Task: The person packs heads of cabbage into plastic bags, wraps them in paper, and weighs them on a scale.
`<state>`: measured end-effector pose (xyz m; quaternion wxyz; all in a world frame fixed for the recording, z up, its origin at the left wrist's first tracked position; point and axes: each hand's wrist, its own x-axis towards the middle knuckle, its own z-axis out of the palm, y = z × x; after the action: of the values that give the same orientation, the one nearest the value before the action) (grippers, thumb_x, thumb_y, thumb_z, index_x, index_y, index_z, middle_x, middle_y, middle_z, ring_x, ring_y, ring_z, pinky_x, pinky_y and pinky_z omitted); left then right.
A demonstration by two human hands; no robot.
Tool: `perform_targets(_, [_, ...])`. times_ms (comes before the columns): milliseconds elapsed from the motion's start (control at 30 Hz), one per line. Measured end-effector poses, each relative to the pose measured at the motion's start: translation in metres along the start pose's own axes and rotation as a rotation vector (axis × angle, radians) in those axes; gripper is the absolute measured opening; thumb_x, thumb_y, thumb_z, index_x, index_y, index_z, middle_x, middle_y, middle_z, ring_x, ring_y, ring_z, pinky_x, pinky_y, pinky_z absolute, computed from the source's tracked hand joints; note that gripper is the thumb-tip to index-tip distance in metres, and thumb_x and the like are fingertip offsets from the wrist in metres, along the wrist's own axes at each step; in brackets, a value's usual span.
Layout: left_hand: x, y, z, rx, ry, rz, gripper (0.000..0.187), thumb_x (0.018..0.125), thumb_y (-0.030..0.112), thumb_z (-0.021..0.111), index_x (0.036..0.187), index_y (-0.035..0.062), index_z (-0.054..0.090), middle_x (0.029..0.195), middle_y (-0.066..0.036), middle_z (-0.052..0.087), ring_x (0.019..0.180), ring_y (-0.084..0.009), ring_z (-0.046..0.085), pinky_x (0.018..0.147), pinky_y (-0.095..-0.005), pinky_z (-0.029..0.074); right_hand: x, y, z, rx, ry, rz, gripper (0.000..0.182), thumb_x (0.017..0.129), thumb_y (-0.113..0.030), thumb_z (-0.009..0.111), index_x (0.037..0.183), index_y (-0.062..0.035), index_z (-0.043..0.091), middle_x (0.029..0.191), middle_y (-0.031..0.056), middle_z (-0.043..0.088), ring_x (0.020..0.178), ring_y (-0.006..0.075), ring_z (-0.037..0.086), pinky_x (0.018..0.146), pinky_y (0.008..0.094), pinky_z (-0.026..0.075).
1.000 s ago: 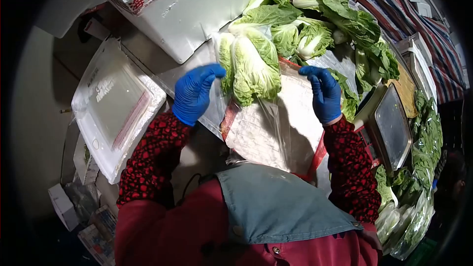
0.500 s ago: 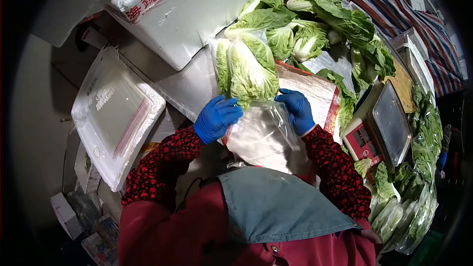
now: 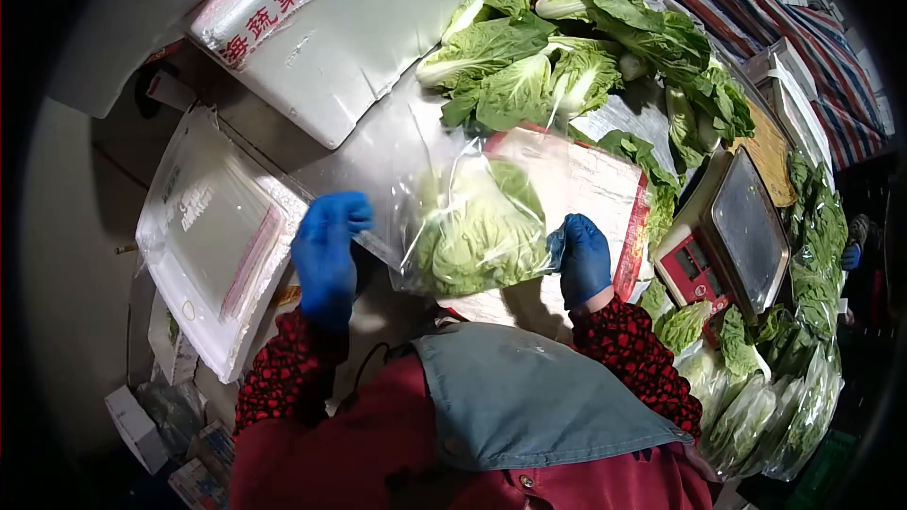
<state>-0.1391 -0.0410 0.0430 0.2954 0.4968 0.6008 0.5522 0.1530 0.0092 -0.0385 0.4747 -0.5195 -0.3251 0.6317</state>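
Note:
A clear plastic bag (image 3: 404,217) with pale green leafy cabbage (image 3: 482,227) inside lies in front of me, partly over a white board with a red border. My left hand (image 3: 327,260), in a blue glove, is closed at the bag's left side, and a stretched strip of the film runs to its fingers. My right hand (image 3: 582,262), also blue-gloved, pinches the bag's lower right side. The cabbage inside is partly blurred by the shiny film.
Loose leafy cabbages (image 3: 529,76) are heaped at the back. A foam box (image 3: 331,38) stands at the back left, and a foam tray of bags (image 3: 217,236) at left. On the right are a scale (image 3: 727,236) and bagged greens (image 3: 756,416).
The cabbage, formerly farther off with the bag's mouth near its base, now sits inside the bag closer to me. My left hand has moved left, and my right hand slightly down.

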Motion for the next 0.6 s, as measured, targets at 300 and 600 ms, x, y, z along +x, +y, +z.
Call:
perform_targets(300, [0.004, 0.030, 0.092, 0.727, -0.921, 0.775, 0.071, 0.086, 0.053, 0.049, 0.145, 0.0184, 0.030, 0.146, -0.015, 0.032, 0.136, -0.0345, 0.029, 0.107, -0.0574, 0.020, -0.008, 0.031, 0.000, -0.056, 0.047, 0.140, 0.026, 0.094, -0.017, 0.053, 0.069, -0.0072, 0.051, 0.059, -0.0024, 0.045, 0.052, 0.0069, 0.039, 0.047, 0.0237, 0.032])
perform_targets(600, [0.027, -0.056, 0.101, 0.689, -0.710, 0.381, 0.066, 0.090, 0.034, 0.048, 0.147, 0.0084, 0.025, 0.150, -0.022, 0.022, 0.138, -0.0406, 0.021, 0.107, -0.0568, 0.017, -0.020, -0.017, 0.015, -0.721, 0.131, -0.934, 0.027, 0.079, -0.005, 0.059, 0.106, -0.0021, 0.056, 0.103, 0.0148, 0.057, 0.088, 0.0308, 0.057, 0.073, 0.0360, 0.047])
